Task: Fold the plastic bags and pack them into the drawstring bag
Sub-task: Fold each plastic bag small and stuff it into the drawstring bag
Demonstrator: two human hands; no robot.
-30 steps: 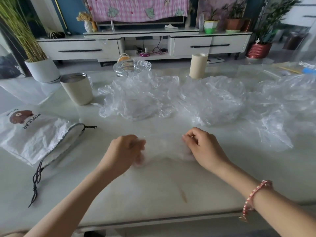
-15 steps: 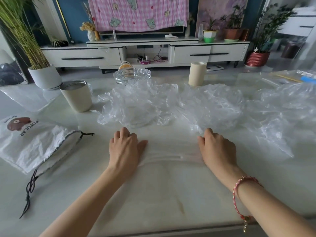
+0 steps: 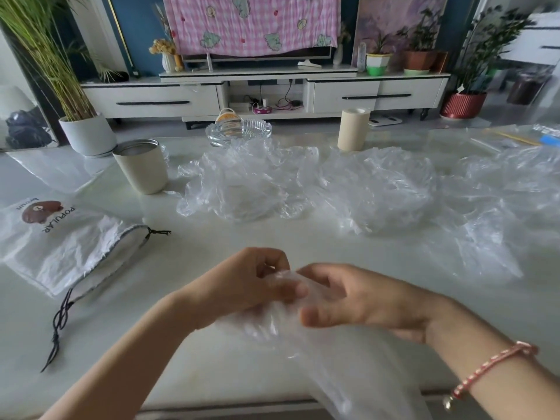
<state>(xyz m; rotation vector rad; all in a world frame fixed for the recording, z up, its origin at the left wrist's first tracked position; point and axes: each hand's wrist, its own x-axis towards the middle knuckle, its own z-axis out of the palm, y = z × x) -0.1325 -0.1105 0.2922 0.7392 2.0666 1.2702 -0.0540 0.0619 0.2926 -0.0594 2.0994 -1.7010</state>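
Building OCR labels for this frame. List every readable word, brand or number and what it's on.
"POPULAR": on the white drawstring bag, next to the brown bear-head print, rotated from this view.
"brown": smaller, on the same bag, on the other side of the bear head.
Blue item at the far right edge: too blurred to show any print.
Nothing else readable.

Bare forearms, red-and-white braided bracelet (image 3: 497, 363)

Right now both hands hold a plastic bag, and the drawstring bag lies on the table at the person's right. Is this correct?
No. The head view shows the drawstring bag on the table at the person's left. The left hand and right hand do hold the plastic bag.
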